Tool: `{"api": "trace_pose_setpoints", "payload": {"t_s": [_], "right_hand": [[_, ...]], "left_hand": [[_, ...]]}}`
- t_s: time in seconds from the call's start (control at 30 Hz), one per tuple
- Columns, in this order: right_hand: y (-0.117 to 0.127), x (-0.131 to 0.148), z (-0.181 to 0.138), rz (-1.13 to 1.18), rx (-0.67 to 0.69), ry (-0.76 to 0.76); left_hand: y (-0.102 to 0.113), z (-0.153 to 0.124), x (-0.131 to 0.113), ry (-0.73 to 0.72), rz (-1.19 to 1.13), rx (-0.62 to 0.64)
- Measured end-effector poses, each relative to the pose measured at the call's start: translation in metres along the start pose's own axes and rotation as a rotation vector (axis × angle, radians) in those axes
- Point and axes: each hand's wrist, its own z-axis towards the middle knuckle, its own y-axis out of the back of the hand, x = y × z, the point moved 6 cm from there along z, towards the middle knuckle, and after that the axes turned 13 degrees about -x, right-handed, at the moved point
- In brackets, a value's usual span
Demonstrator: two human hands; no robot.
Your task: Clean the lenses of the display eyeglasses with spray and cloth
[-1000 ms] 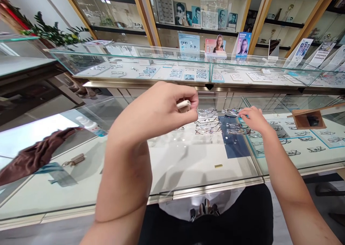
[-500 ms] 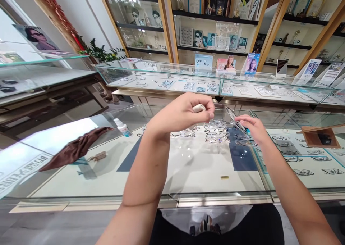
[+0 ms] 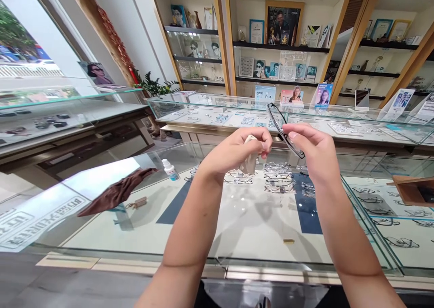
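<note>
Black-framed glasses (image 3: 283,127) sit pinched in your right hand's (image 3: 310,152) grip above the glass desk (image 3: 237,217), long axis running upper-left to lower-right; your left hand (image 3: 237,152) pinches a pale cloth (image 3: 250,162) just beside them.

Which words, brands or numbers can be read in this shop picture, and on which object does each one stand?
"HOYA": top right corner of the framed poster on the upper shelf.
Large mirrored lettering seen in the glass counter at lower left: cannot be read.
Label on the small spray bottle: too small.
Print on the counter cards and leaflets: too blurred.
</note>
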Motion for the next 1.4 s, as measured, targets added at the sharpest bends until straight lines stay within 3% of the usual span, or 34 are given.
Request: {"api": "trace_pose_setpoints", "payload": {"t_s": [0.47, 0.77, 0.9, 1.07, 1.4], "right_hand": [[0.0, 0.01, -0.009, -0.031, 0.066, 0.061], [0.001, 0.012, -0.01, -0.034, 0.045, 0.08], [-0.001, 0.011, -0.009, -0.024, 0.061, 0.069], [-0.002, 0.012, -0.009, -0.006, 0.058, 0.052], [-0.005, 0.01, -0.011, 0.008, 0.066, 0.059]], "left_hand": [[-0.005, 0.002, 0.004, 0.048, 0.015, -0.044], [-0.016, 0.006, 0.02, 0.368, -0.299, 0.019], [-0.019, 0.005, 0.022, 0.446, -0.37, 0.051], [-0.018, 0.007, 0.026, 0.433, -0.41, 0.042], [-0.012, 0.013, 0.029, 0.289, -0.322, -0.103]]}}
